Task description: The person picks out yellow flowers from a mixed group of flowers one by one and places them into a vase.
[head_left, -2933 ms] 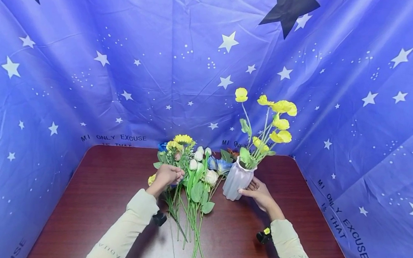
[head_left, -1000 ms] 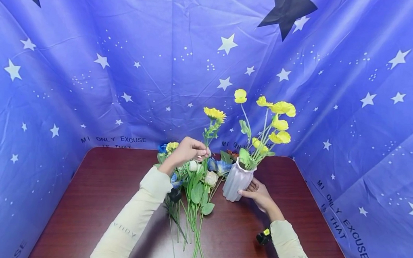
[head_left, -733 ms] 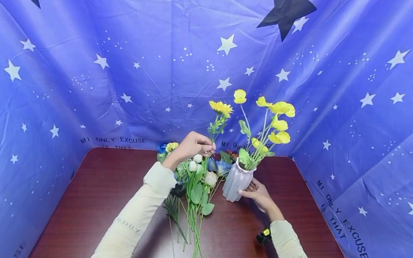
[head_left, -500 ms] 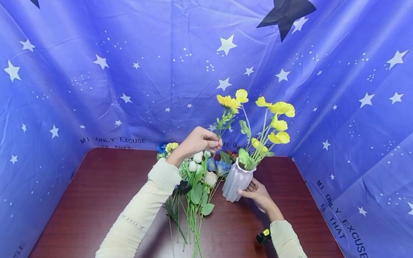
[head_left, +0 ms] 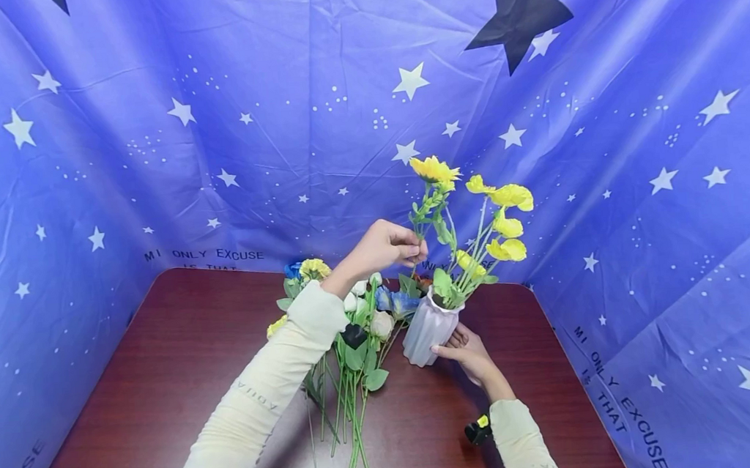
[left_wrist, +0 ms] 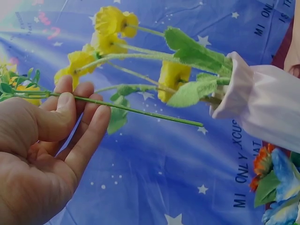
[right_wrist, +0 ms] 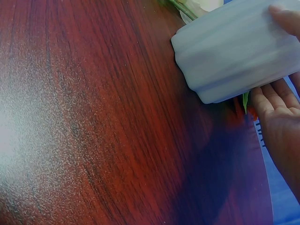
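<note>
While the left sleeve [head_left: 265, 400] crosses nearest, hiding part of the loose flowers [head_left: 376, 379], the right hand [head_left: 467, 353] grips the leaning pale vase [head_left: 432, 329], same spot as earlier; its far fingers are hidden, hand cut off in right wrist view. Left hand [head_left: 385, 246] has shifted right and up, thumb and fingertips pinching the sunflower [head_left: 434, 170] by its stem [left_wrist: 154, 114], lower end free just outside the vase mouth. Sunflower head now covers one of the yellow poppies [head_left: 511, 196]. Starry backdrop [head_left: 315, 150] behind.
</note>
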`<state>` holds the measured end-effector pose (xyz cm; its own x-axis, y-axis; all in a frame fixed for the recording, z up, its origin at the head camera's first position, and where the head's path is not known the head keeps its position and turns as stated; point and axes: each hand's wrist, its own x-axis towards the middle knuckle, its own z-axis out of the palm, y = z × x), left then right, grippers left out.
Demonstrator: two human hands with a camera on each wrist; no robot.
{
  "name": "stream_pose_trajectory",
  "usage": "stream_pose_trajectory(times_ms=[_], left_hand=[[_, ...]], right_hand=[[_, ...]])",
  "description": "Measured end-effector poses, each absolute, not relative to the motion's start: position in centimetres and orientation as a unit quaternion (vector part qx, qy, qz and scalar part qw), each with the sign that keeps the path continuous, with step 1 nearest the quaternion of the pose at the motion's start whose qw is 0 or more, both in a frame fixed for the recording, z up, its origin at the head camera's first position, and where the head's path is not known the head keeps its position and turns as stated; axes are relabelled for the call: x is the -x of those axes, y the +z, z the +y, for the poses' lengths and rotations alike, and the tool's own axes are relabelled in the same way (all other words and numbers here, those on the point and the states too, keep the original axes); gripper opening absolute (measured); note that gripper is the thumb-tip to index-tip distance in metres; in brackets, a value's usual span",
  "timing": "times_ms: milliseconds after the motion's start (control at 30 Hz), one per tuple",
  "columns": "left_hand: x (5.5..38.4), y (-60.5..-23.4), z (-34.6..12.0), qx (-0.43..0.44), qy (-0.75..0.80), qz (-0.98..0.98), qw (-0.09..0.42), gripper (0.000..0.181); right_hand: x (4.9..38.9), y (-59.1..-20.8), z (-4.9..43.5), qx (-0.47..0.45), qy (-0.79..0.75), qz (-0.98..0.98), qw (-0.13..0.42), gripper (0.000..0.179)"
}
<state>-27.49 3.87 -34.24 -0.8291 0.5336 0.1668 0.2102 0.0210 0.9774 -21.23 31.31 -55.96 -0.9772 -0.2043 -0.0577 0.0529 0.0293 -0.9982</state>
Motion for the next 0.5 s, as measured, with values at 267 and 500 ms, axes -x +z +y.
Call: stream_pose_trajectory(times_ms=[267,500], left_hand=[[27.0,-34.2,5.5,-0.252,0.658,0.702,0.101,0.017],[27.0,-35.0,7.0,-0.246,0.656,0.71,0.074,0.018]], right_hand=[[21.2,-55.9,31.4,0.048,-0.695,0.712,0.095,0.076],[21.3,-56.0,31.3,0.044,-0.692,0.714,0.095,0.077]])
